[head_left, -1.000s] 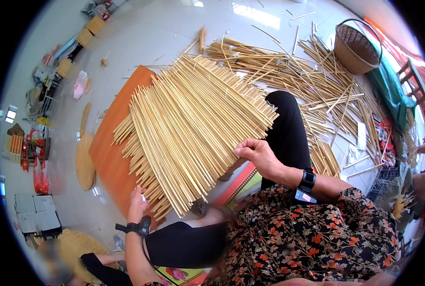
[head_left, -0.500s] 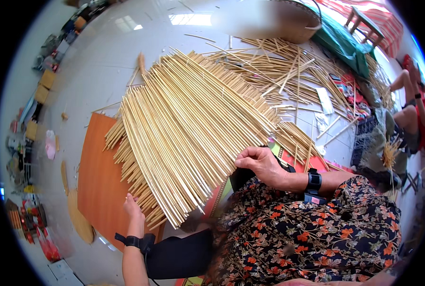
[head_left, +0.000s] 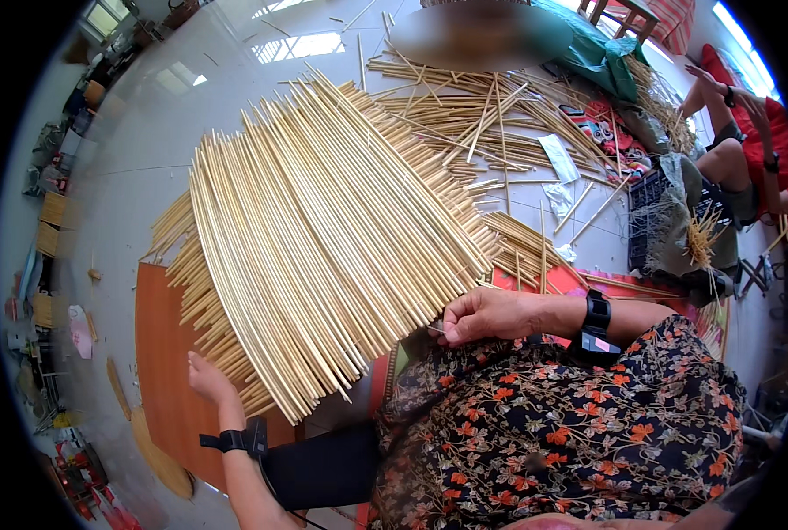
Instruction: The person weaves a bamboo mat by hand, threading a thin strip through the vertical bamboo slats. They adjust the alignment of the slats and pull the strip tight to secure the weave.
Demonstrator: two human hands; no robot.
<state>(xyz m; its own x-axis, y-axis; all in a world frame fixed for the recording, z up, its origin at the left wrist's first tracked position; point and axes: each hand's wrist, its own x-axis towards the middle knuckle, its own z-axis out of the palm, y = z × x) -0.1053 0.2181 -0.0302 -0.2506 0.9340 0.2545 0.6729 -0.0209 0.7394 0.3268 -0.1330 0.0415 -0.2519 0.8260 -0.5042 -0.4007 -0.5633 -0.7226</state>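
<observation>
A broad layer of straight, pale yellow reed stalks (head_left: 323, 238) lies side by side in front of me like a mat, fanning slightly toward the far end. More stalks (head_left: 213, 318) stick out beneath its left edge. At the near right edge, my right hand (head_left: 473, 315) is closed in a pinch, a thin needle-like piece (head_left: 435, 329) showing at its fingertips. My left hand (head_left: 211, 380) is beside the near left ends of the lower stalks, its fingers pressed together. Whether anything is in them is hidden.
An orange-brown board (head_left: 160, 344) lies under the left side of the reeds. Loose stalks (head_left: 464, 110) are heaped at far right, near a green sheet (head_left: 588, 53) and a dark crate (head_left: 645, 230). Another person in red (head_left: 778, 150) sits at the right. Assorted goods line the left wall.
The whole view has shifted. My right hand has turned and lowered slightly at the reed edge, and a thin piece now shows in its pinch. My left hand has moved outward from the stalk ends.
</observation>
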